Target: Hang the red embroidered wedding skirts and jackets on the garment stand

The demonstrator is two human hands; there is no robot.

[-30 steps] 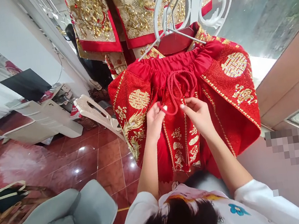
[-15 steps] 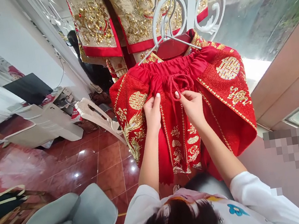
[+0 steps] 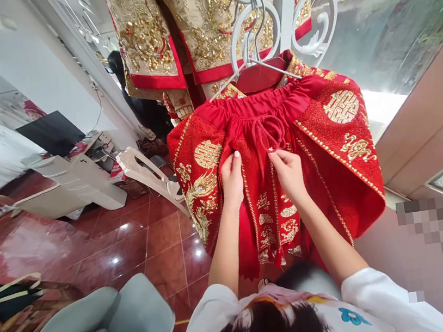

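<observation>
A red skirt [image 3: 253,153] with gold embroidery and a gathered waistband hangs by a metal hanger [image 3: 250,63]. A red drawstring [image 3: 272,131] is tied in a bow at its front. My left hand [image 3: 232,181] is closed on the skirt's fabric left of the bow, thumb up; its curled fingers are partly hidden. Just below the bow, my right hand [image 3: 288,173] pinches with thumb and forefinger at the cord's lower loop. A red embroidered jacket [image 3: 341,108] hangs behind the skirt, its sides showing past it.
White scrolled metalwork [image 3: 280,15] carries the hangers. Beige-gold garments [image 3: 203,36] hang behind. To the left are a white chair [image 3: 146,171], a desk with a monitor [image 3: 52,132] and a grey armchair [image 3: 139,315]. A window is at right.
The view has shifted slightly, so the garments sit a little lower in it. Both hands have moved down slightly against the skirt, and more of the bow's loops shows above my right hand.
</observation>
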